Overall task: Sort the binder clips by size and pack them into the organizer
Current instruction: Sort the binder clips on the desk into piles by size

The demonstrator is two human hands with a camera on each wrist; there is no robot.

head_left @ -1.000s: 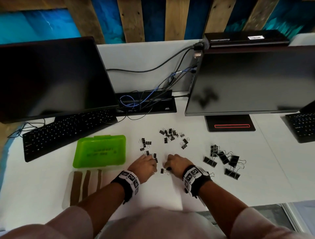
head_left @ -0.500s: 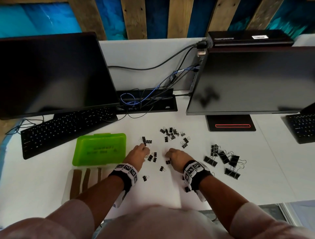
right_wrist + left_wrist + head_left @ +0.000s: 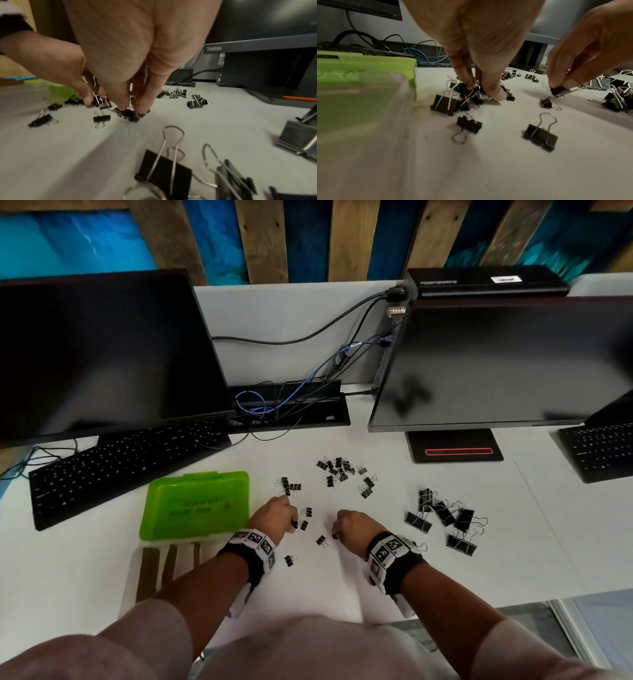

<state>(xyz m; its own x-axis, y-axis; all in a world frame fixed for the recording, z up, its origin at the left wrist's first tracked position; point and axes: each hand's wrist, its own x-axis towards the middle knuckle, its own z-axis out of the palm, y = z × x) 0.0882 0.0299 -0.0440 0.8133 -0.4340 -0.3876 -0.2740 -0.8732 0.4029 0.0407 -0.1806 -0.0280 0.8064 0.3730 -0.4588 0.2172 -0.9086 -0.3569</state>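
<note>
Black binder clips lie sorted in loose groups on the white desk. My left hand pinches a bunch of small clips against the desk, right of the shut green organizer. My right hand pinches one small clip that touches the desk; the same small clip shows in the left wrist view. Loose small clips lie between and below the hands. A far cluster of small clips and several large clips lie apart.
A clear tray with brown strips sits in front of the organizer. Two monitors, a keyboard, a cable tray and a monitor stand line the back. The desk edge runs near my right forearm.
Both hands slid a little away from me over the small clips. A small clip now lies uncovered beside my left wrist. In the last half second the hands barely moved.
</note>
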